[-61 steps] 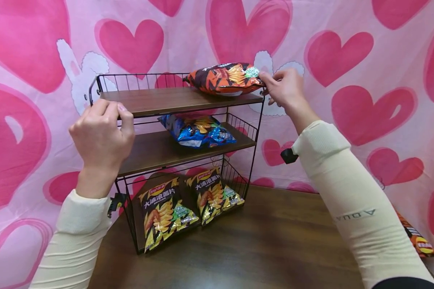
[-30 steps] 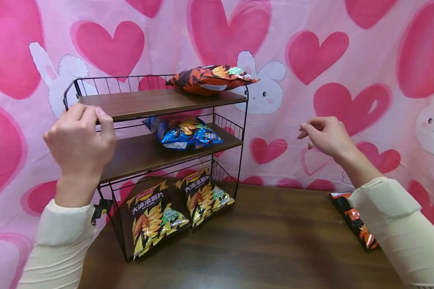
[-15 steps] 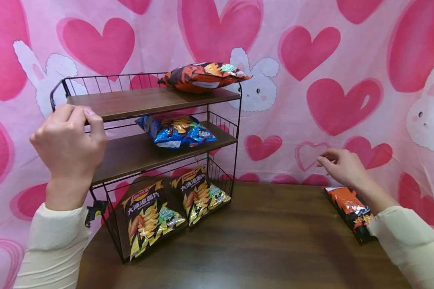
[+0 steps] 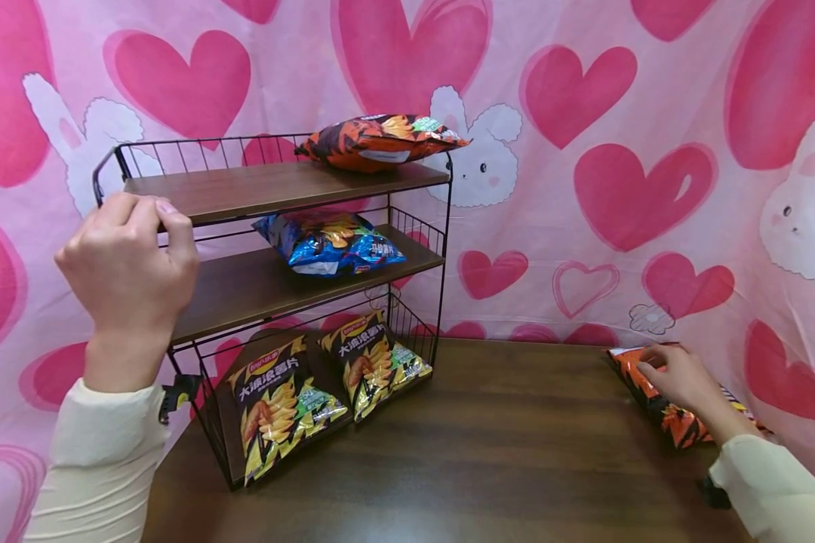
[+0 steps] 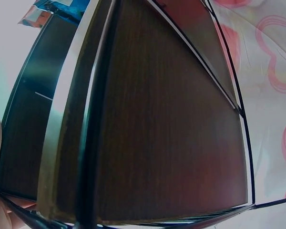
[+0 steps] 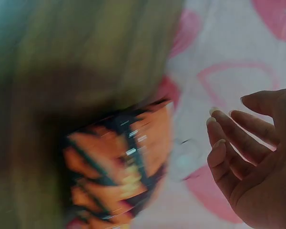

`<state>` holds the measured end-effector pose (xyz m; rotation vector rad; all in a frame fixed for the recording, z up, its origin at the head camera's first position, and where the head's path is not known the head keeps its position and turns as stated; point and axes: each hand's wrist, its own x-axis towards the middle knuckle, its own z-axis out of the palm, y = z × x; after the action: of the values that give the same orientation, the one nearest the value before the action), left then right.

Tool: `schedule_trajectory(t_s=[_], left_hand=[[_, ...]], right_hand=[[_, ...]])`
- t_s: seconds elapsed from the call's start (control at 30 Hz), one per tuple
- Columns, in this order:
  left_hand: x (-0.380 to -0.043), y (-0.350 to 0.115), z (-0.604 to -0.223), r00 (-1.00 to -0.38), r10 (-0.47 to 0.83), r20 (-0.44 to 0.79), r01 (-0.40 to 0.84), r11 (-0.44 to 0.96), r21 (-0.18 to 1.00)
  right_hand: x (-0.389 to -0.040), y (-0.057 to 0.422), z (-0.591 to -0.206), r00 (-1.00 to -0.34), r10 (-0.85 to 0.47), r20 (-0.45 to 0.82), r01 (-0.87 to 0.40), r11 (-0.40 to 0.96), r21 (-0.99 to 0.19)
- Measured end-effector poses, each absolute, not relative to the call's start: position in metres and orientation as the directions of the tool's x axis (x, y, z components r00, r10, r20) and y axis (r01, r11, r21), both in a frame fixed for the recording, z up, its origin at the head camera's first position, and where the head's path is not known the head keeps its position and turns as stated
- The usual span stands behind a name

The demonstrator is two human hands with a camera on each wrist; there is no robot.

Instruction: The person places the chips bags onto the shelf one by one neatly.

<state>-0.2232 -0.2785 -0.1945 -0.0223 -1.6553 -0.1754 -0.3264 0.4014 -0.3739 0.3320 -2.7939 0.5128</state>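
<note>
My left hand [image 4: 132, 271] grips the left front corner of a black wire rack with brown shelves [image 4: 258, 188]. In the left wrist view its fingers [image 5: 21, 202] show only partly at the rack's frame. My right hand [image 4: 682, 381] is over an orange and black chip bag [image 4: 682, 428] lying on the table at the right, and overlaps it in the head view. The right wrist view shows that hand's fingers [image 6: 243, 138] loosely bent with nothing between them, beside the blurred bag [image 6: 119, 167].
An orange chip bag [image 4: 373, 143] lies on the top shelf and a blue one [image 4: 336, 245] on the middle shelf. Two black and yellow chip bags [image 4: 281, 411] lean at the bottom. The brown table [image 4: 502, 445] meets a pink heart-patterned cloth [image 4: 557, 226] behind.
My right hand has let go of the orange bag on the top shelf and moved right and down to the bag on the table. The view has turned right; the left hand keeps its hold.
</note>
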Motion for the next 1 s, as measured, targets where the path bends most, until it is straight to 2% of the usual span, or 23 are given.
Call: schedule_trajectory(t_s=[0.17,0.3,0.5,0.83,1.0], left_hand=[[-0.223,-0.279,-0.195,-0.094,-0.101,0.990,0.110,0.988,0.111],[-0.223,-0.279,-0.195,-0.091,-0.100,0.991,0.104,0.989,0.110],[-0.223,-0.279,-0.195,-0.101,-0.095,0.990,0.107,0.989,0.106],[-0.224,-0.278,-0.196,-0.101,-0.081,0.992,0.114,0.989,0.093],[-0.224,-0.278,-0.197,-0.104,-0.084,0.991,0.113,0.989,0.096]], right_hand=[[-0.327,0.430,-0.391,-0.960,-0.126,0.251,-0.205,0.925,-0.321],[-0.328,0.459,-0.402,-0.961,-0.092,0.261,-0.160,0.954,-0.253],[-0.317,0.497,-0.417,-0.969,0.027,0.244,-0.012,0.987,-0.158],[-0.312,0.521,-0.429,-0.997,0.033,0.076,0.018,0.982,-0.188],[-0.314,0.524,-0.436,-0.994,0.075,0.082,0.056,0.977,-0.204]])
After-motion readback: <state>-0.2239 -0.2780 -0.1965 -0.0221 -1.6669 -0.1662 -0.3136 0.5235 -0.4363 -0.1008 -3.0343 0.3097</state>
